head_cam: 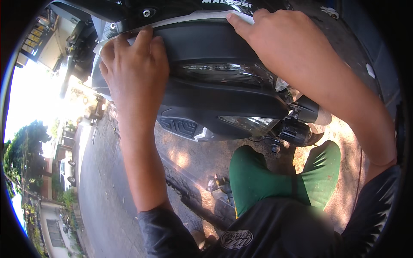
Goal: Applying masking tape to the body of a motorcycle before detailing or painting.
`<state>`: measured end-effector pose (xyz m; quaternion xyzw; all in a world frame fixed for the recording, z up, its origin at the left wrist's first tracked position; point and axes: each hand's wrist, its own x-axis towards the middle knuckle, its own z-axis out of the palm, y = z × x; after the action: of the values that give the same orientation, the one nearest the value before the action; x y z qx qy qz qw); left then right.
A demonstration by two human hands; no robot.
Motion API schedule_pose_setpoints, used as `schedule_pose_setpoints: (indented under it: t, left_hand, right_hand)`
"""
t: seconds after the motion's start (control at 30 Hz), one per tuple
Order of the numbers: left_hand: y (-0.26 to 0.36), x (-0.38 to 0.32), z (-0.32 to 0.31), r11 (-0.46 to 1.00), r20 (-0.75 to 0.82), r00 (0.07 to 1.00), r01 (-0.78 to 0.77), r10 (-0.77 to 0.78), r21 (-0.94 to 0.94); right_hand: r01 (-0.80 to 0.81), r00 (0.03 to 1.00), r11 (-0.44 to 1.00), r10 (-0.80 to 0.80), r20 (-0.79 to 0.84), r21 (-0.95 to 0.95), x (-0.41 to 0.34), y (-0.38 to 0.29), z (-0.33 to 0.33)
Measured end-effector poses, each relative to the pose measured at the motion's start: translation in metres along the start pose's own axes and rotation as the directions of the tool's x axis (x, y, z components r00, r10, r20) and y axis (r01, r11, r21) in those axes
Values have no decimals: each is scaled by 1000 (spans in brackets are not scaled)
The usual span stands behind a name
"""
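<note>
Before me is the matte black bodywork [206,42] of a motor scooter or motorcycle. A thin whitish strip [193,18], which looks like masking tape, runs along the upper edge of this panel. My right hand [280,35] has its thumb on the strip's right part, and the other fingers are curled behind it. At the strip's left end, my left hand [137,67] rests with bent fingertips against the panel edge. Whether those fingers pinch the strip or only press it is hidden. Pale material also shows beside the left knuckles.
Below the panel sit a long clear lamp lens [226,69] and a smaller lens [251,124]. Black cylindrical parts [295,132] jut out at the right, near my green-clad legs [258,180]. A metal bolt [147,13] shows above the strip. Paved road [106,200] lies left, with a parked white car [66,172].
</note>
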<state>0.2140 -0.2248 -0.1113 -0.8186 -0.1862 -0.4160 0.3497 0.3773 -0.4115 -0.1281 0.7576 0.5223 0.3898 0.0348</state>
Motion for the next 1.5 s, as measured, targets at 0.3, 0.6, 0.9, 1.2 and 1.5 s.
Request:
schedule_pose_setpoints:
  t: [0.3,0.6,0.9,1.2,1.5]
  left_hand:
    - [22,-2,2,997,-34,999,34,-36,-65]
    - [35,-1,4,995,-16,997,73,-74,-75]
    - [45,-3,4,993,-30,998,57,-61,-103]
    - [44,-6,-1,994,65,995,78,-73,-82]
    - [48,0,-5,994,114,990,92,-85,-58]
  right_hand:
    - [25,1000,998,-24,-19,59,-2,2,-2]
    - [46,998,992,-42,-40,115,0,2,6]
    - [63,998,989,-60,-24,134,3,7,7]
    - [58,998,995,-55,-40,82,-2,11,-3]
    - [58,998,994,-56,-29,92,0,12,5]
